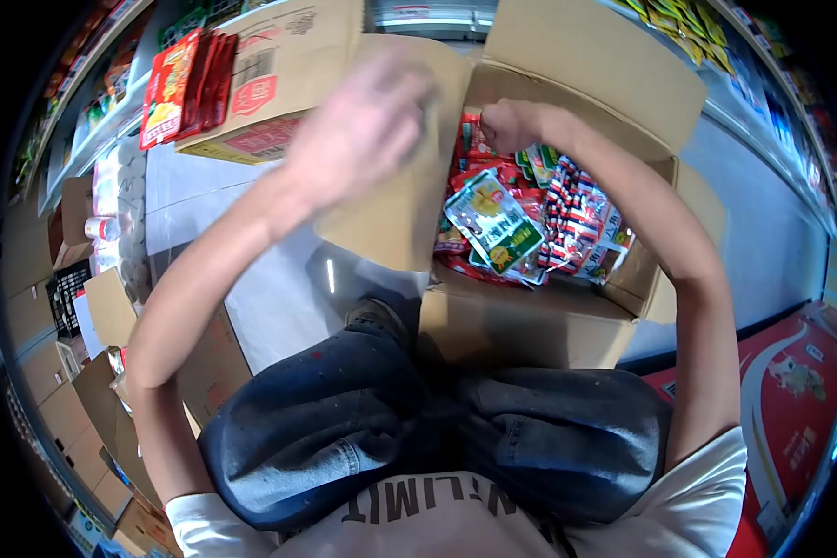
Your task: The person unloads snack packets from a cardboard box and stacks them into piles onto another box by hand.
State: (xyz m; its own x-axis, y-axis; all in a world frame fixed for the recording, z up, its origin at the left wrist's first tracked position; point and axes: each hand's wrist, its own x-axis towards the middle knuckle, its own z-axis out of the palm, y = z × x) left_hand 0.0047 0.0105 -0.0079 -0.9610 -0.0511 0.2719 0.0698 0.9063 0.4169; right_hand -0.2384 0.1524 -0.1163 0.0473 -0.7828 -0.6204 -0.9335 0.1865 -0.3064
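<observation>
My right hand [514,126] reaches into the open cardboard box [530,321], its fingers curled closed at the edge of a red packet [476,138] near the far left corner. My left hand [367,126] is over the box's left flap [386,228], smeared by motion, so its fingers cannot be made out. Inside the box lie loose snack packets: a green-and-white packet [495,221] on top, red ones beneath it, and striped red, white and blue packets [572,219] to the right.
A second cardboard box [293,56] stands at the upper left, with several red packets [188,88] on top of its left end. Stocked shelves [693,33] line both sides. Opened cartons [112,381] are at the left, a red printed panel [800,400] at the right.
</observation>
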